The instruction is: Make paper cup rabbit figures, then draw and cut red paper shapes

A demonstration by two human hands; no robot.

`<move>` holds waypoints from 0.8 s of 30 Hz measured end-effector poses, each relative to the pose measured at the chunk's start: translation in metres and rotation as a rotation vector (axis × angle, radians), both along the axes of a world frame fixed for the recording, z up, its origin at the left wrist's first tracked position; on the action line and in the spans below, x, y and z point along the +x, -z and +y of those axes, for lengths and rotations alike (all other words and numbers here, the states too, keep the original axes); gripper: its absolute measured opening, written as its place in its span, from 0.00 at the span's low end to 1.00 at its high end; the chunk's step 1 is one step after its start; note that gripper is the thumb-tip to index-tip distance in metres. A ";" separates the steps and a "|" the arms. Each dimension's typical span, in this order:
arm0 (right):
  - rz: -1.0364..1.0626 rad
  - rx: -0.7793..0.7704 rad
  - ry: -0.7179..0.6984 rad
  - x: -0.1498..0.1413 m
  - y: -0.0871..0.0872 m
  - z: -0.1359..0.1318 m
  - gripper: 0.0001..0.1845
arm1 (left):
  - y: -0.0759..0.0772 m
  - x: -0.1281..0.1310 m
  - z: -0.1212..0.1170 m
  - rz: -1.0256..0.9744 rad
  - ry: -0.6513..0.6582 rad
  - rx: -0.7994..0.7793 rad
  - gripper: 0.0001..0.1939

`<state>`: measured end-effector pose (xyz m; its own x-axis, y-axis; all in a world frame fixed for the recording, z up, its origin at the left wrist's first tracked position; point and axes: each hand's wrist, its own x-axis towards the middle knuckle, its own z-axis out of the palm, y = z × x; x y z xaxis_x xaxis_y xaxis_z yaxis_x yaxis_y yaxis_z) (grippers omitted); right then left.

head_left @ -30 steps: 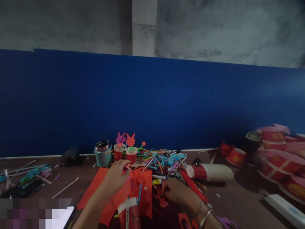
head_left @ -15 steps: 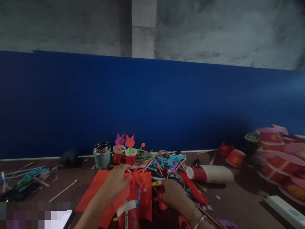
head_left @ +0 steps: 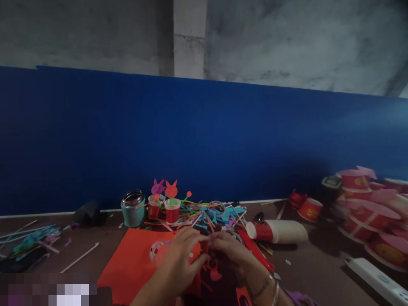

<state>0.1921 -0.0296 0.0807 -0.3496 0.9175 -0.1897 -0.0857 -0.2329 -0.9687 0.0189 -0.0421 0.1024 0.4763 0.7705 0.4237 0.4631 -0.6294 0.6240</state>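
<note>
My left hand [head_left: 185, 257] is over the right part of a sheet of red paper [head_left: 123, 259], its fingertips meeting those of my right hand [head_left: 229, 255]. Both hands are closed in a pinch; what lies between the fingers is small and mostly hidden. A roll of clear tape [head_left: 155, 251] rests on the paper left of my left hand. Red paper scraps [head_left: 216, 274] lie beneath my right hand. Behind the hands stand two paper cups [head_left: 172, 212] [head_left: 154, 208] with cut-paper cat-like figures, red [head_left: 171, 190] and purple [head_left: 157, 187].
A teal metal container [head_left: 133, 212] stands left of the cups. Coloured strips and scraps [head_left: 207, 214] pile behind my hands. Stacked paper cups [head_left: 280, 232] lie on their side to the right. Further right are a white power strip [head_left: 379, 278] and red-and-pink paper cups [head_left: 369, 216].
My left hand has moved right and my right hand slightly left, so their fingertips meet. The yellow-labelled item by my right hand and the near cup with the blue strip no longer show.
</note>
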 end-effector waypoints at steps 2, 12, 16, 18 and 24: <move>-0.007 -0.019 -0.014 0.000 -0.001 0.000 0.09 | -0.001 0.000 0.000 -0.006 -0.003 0.016 0.14; -0.939 0.344 0.224 0.036 0.014 0.029 0.12 | 0.017 -0.011 0.016 0.061 -0.127 0.112 0.19; -1.209 0.368 0.228 0.048 0.019 0.031 0.11 | 0.020 -0.013 0.020 0.032 -0.185 0.084 0.16; -1.244 0.352 0.225 0.050 0.019 0.030 0.11 | 0.019 -0.013 0.020 0.015 -0.189 0.072 0.15; -1.297 0.384 0.216 0.045 0.021 0.027 0.11 | 0.018 -0.013 0.021 -0.006 -0.164 0.085 0.16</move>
